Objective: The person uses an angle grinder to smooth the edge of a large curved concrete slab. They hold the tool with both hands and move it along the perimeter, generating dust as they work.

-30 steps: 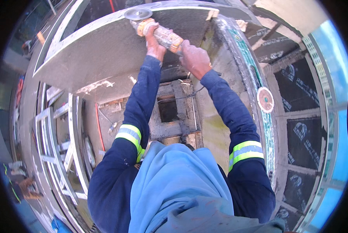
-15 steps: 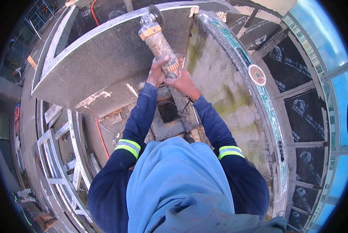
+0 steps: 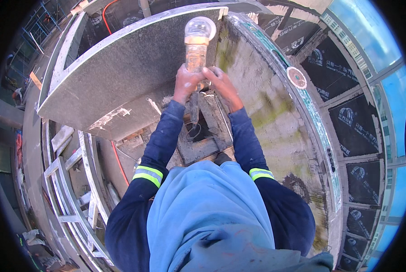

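Observation:
A dusty angle grinder (image 3: 195, 56) with an orange band points away from me, its round pale disc (image 3: 212, 28) close to the far grey stone slab (image 3: 135, 59). Both hands are closed around its body: my left hand (image 3: 185, 84) on the left side, my right hand (image 3: 223, 86) on the right. The grinder's narrow rear end and cord hang below my hands, above a dark square opening (image 3: 197, 129). On the right stands a stained panel (image 3: 266, 104). Along its top edge lies a long green strip like a spirit level (image 3: 311, 120), with a round disc (image 3: 296, 78) on it.
A pale metal frame (image 3: 71, 195) stands at the lower left. An orange hose (image 3: 120, 163) runs down beside it. Black sheeting squares (image 3: 354, 124) line the right side, beyond the panel. Blue scaffolding (image 3: 42, 29) rises at the far left.
The grinder has swung to the right and turned more upright; its disc now shows as a full pale round. My hands have shifted with it, still gripping.

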{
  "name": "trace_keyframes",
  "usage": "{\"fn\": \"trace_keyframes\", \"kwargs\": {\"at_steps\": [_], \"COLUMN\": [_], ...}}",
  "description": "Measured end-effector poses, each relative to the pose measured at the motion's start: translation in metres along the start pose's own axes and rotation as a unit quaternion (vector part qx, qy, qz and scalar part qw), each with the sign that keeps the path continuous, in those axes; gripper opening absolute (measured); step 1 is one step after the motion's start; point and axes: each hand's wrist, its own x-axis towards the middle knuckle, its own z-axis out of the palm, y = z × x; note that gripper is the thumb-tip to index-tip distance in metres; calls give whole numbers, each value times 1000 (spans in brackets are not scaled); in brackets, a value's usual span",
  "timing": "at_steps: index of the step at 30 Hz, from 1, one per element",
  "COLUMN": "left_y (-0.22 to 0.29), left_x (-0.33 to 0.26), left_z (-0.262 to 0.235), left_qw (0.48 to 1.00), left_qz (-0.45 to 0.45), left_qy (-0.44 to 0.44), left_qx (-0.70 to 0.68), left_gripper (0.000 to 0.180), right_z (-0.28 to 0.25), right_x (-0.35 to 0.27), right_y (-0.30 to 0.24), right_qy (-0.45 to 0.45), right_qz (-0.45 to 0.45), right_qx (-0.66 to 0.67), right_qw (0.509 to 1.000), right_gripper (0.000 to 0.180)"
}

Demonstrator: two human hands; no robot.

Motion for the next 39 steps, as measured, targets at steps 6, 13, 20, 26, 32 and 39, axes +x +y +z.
{"fn": "trace_keyframes", "kwargs": {"at_steps": [6, 13, 20, 26, 32, 39], "left_y": [37, 12, 31, 35, 48, 74], "left_x": [-11, -32, -57, -39, -1, 63], "left_z": [49, 72, 107, 134, 165, 178], "left_qw": [946, 962, 981, 935, 954, 921], "left_qz": [-33, 115, -174, -241, -183, -201], "left_qy": [30, 18, -79, -138, -128, -158], "left_qx": [321, 246, -9, -221, -199, -294], "left_gripper": [75, 74, 51, 49, 34, 37], "right_z": [-15, -51, -84, -108, -139, -176], "right_x": [35, 63, 83, 109, 156, 242], "right_y": [-24, -9, -7, -15, -45, -61], "right_qy": [-45, -30, -59, -89, -68, -72], "right_qz": [14, -13, 19, 50, 57, 80], "right_qx": [167, 362, 376, 314, 229, 195], "right_qw": [985, 931, 925, 944, 969, 975], "right_gripper": [50, 38, 41, 38, 41, 36]}}
